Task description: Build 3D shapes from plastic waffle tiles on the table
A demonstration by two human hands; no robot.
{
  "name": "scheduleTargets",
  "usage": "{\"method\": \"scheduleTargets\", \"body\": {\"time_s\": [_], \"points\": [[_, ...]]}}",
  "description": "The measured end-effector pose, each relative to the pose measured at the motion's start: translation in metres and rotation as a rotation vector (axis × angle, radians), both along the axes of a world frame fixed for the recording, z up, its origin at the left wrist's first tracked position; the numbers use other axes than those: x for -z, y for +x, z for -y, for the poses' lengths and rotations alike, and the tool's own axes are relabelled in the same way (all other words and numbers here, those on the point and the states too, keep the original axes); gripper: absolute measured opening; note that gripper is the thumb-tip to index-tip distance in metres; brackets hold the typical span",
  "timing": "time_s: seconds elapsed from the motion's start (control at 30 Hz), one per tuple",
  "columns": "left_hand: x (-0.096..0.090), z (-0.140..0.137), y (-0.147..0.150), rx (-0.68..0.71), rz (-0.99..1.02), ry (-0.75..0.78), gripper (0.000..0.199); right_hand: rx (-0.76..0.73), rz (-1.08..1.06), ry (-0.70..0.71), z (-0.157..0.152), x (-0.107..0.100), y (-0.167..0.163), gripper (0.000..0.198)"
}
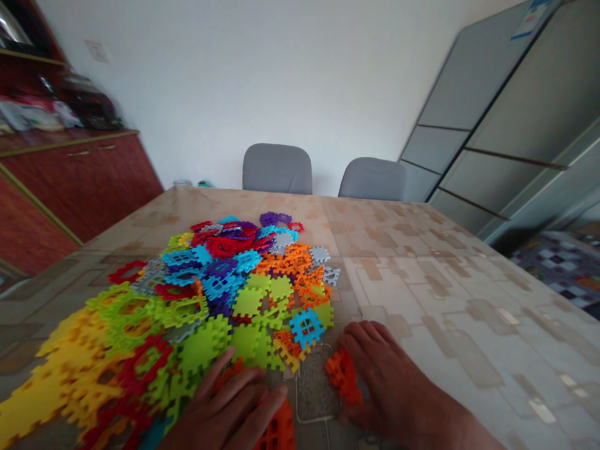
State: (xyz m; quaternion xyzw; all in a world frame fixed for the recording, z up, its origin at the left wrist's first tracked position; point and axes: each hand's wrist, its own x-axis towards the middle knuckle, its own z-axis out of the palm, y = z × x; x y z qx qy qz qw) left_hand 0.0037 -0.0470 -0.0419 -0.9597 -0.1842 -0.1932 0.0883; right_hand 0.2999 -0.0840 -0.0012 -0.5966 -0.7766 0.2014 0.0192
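Observation:
My right hand (382, 378) is closed around an orange interlocking plastic tile (344, 375), which juts out on the left between thumb and fingers. My left hand (229, 406) lies at the near edge of the pile, fingers stretched and apart. Under and beside its fingertips are orange lattice tiles (277, 431), partly hidden by the hand. Just ahead of the hands are green square tiles (250, 344) with notched edges and a blue window-shaped tile (307, 327). Left of my left hand lies a red frame tile (145, 365) over green ones.
The pile spreads across the left half of the patterned tablecloth (450, 325), with yellow tiles (51, 375) at near left and purple tiles (275, 219) at the far end. Two grey chairs (276, 167) stand beyond the table. A red-brown cabinet (84, 181) is at left, a grey refrigerator-like unit (450, 119) at right.

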Motion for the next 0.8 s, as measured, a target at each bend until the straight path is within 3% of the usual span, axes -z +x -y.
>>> {"method": "scheduleTargets", "body": {"time_s": [0.1,0.27,0.47,0.67,0.8], "points": [[0.001,-0.003,-0.001,0.024,-0.007,0.031,0.036,-0.018,-0.008,-0.012,0.001,0.002,0.0,0.078],[0.006,0.001,0.0,-0.034,0.035,-0.065,0.049,-0.02,-0.029,-0.013,0.001,0.001,0.0,0.059],[-0.004,0.004,0.009,-0.049,0.05,-0.093,0.055,-0.052,-0.033,0.007,-0.001,-0.003,0.003,0.073],[-0.015,0.005,0.02,-0.051,0.056,-0.095,0.058,-0.161,-0.153,0.068,-0.005,-0.023,-0.007,0.03],[-0.013,0.004,0.021,-0.05,0.067,-0.086,0.055,-0.145,-0.111,0.098,-0.006,-0.025,-0.005,0.029]]}}
